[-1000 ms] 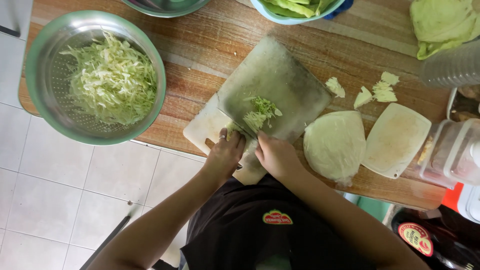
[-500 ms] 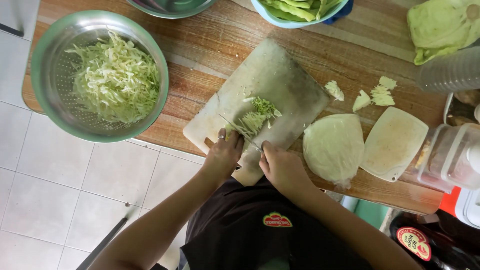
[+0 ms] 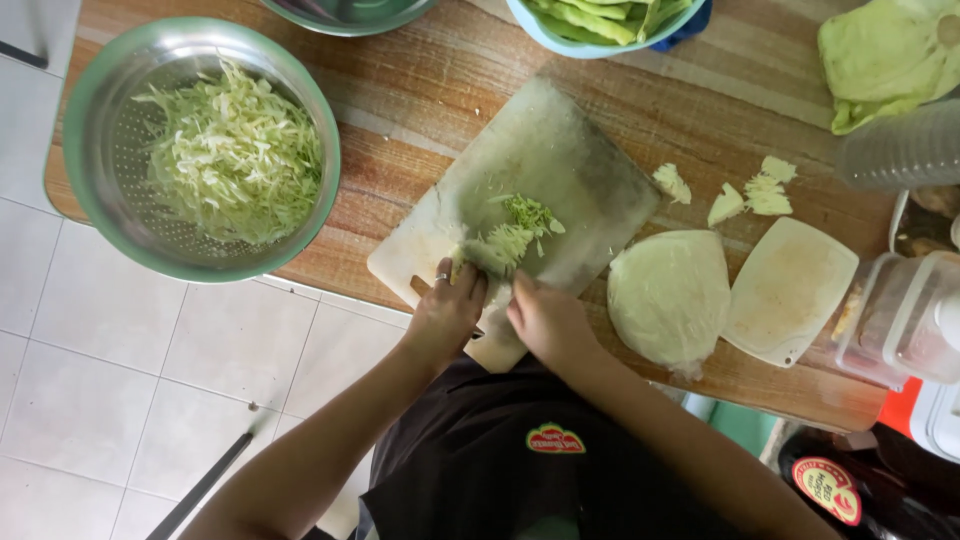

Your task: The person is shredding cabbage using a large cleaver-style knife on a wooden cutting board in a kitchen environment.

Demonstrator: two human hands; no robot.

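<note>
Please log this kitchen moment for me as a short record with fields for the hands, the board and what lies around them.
left hand: on the shredded pale green cabbage pile
right hand: beside the pile; any tool is hidden
surface: worn pale rectangular cutting board on the wooden table
left of board: round steel colander holding shredded cabbage
right of board: cut cabbage wedge, small pale board

Likely a kitchen, wooden counter (image 3: 420,130), cutting board (image 3: 560,160) (worn), shredded cabbage (image 3: 235,155), tiled floor (image 3: 90,390)
</note>
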